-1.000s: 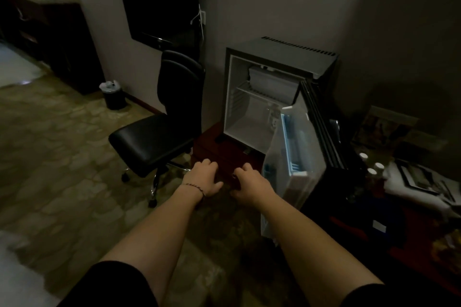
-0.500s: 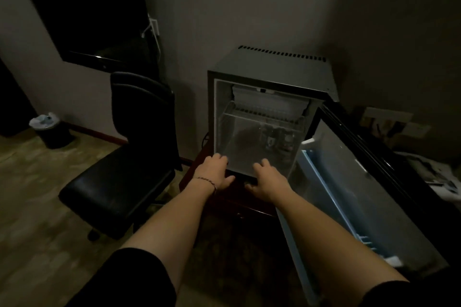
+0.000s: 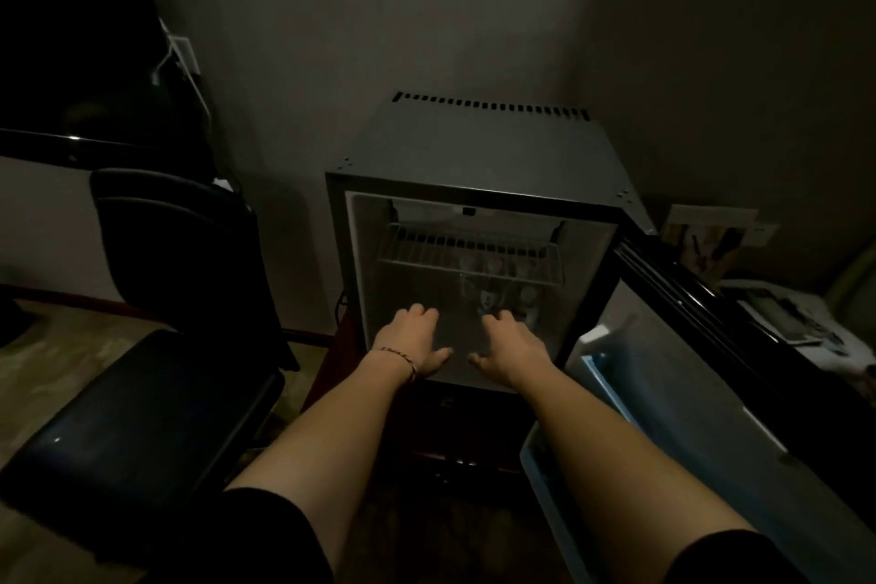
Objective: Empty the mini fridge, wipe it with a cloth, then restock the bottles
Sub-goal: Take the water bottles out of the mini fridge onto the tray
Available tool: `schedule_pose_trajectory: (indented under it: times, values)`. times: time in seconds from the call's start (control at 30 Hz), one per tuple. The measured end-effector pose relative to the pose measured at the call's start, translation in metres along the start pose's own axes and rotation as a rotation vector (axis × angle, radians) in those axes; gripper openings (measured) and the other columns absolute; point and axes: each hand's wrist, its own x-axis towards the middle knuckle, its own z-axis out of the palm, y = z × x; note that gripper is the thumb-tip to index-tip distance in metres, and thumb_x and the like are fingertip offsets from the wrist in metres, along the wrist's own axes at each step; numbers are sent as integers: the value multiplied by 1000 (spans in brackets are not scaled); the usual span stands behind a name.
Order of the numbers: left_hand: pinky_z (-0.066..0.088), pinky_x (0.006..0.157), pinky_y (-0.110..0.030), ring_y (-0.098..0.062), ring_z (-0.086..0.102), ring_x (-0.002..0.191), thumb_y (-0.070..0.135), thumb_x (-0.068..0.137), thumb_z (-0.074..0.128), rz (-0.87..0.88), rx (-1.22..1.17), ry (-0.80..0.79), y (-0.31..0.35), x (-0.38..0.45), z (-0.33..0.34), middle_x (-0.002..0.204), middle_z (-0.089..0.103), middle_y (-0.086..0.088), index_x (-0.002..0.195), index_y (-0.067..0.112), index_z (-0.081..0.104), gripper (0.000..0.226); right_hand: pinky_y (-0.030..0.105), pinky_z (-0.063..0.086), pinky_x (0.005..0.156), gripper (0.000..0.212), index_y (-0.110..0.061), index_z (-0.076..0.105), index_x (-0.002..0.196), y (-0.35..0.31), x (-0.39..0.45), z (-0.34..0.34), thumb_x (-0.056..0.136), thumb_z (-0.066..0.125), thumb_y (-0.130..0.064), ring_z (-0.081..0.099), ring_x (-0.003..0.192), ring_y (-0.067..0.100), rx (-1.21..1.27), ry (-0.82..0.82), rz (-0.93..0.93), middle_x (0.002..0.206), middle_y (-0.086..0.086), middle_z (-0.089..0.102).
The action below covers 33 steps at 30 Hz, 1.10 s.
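Observation:
The mini fridge (image 3: 493, 147) stands against the wall with its door (image 3: 711, 417) swung wide to the right. A white wire shelf (image 3: 469, 254) spans the upper part of the cavity. Several bottles (image 3: 493, 294) stand dimly at the back right of the fridge floor. My left hand (image 3: 412, 337) reaches into the cavity low on the left, fingers relaxed, holding nothing; a bracelet circles its wrist. My right hand (image 3: 512, 346) reaches in beside it, fingers loosely curved, just in front of the bottles and apart from them.
A black office chair (image 3: 156, 346) stands close on the left of the fridge. A dark wall-mounted screen (image 3: 71, 62) hangs above it. Papers and clutter (image 3: 782, 313) lie on a surface behind the open door at the right.
The view has drawn closer to the fridge. Both hands have moved forward from the front edge into the cavity, toward the bottles.

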Motion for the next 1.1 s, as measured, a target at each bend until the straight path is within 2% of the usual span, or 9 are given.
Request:
schedule_pose_trajectory:
  times: [0.1, 0.17, 0.3, 0.43, 0.57, 0.7, 0.87, 0.97, 1.1]
  values:
    - [48, 96, -43, -28, 51, 119, 51, 87, 62, -26, -13, -34, 7, 28, -1, 131, 53, -8, 129, 18, 51, 54, 40, 50, 97, 47, -19, 53, 133, 8, 25, -1, 92, 63, -43, 56, 120, 31, 43, -59, 51, 134, 10, 56]
    - [48, 97, -43, -28, 53, 118, 49, 85, 64, -13, -53, -55, 10, 45, 5, 132, 53, -7, 133, 22, 49, 58, 40, 50, 99, 49, -20, 52, 136, 14, 39, 7, 93, 62, -42, 56, 122, 31, 69, -88, 86, 136, 10, 57]
    - [45, 103, -48, -29, 46, 129, 48, 82, 68, 35, -141, -73, 10, 73, 17, 148, 39, -3, 146, 31, 32, 75, 43, 41, 110, 73, -22, 29, 154, 22, 62, 17, 92, 62, -43, 41, 138, 35, 139, -76, 184, 158, 12, 30]
    - [38, 110, -47, -31, 33, 140, 51, 86, 63, 145, -129, -9, 6, 105, 24, 159, 22, -5, 153, 27, 19, 84, 48, 26, 119, 84, -23, 12, 159, 31, 91, 29, 94, 60, -44, 24, 147, 36, 185, 0, 239, 166, 11, 6]
    - [37, 111, -40, -27, 42, 135, 50, 89, 62, 255, -226, -17, 1, 138, 25, 151, 40, -5, 146, 28, 40, 65, 45, 29, 115, 70, -20, 20, 158, 36, 111, 25, 99, 49, -44, 32, 144, 35, 268, 91, 299, 162, 14, 23]
    - [31, 113, -38, -26, 41, 136, 48, 92, 60, 357, -256, -15, -3, 159, 26, 150, 42, -4, 144, 26, 43, 59, 47, 36, 111, 63, -20, 33, 152, 39, 126, 36, 97, 53, -45, 42, 135, 36, 328, 156, 329, 153, 16, 38]
    - [33, 105, -30, -27, 46, 131, 42, 93, 61, 450, -277, 89, -4, 174, 37, 145, 47, -7, 141, 23, 47, 53, 43, 34, 112, 58, -18, 34, 150, 44, 127, 47, 99, 56, -34, 41, 135, 36, 336, 202, 330, 152, 16, 38]
    - [31, 109, -32, -29, 42, 134, 36, 95, 59, 406, -228, 104, -3, 176, 45, 149, 43, -12, 145, 16, 42, 57, 46, 31, 114, 61, -13, 33, 151, 46, 124, 46, 98, 58, -31, 38, 138, 39, 311, 250, 328, 153, 19, 35]
    - [37, 102, -33, -31, 50, 125, 25, 95, 60, 444, -228, 140, -4, 175, 47, 137, 54, -15, 134, 11, 55, 42, 45, 27, 117, 68, -13, 26, 155, 44, 124, 51, 98, 61, -24, 34, 141, 38, 325, 275, 301, 157, 19, 31]
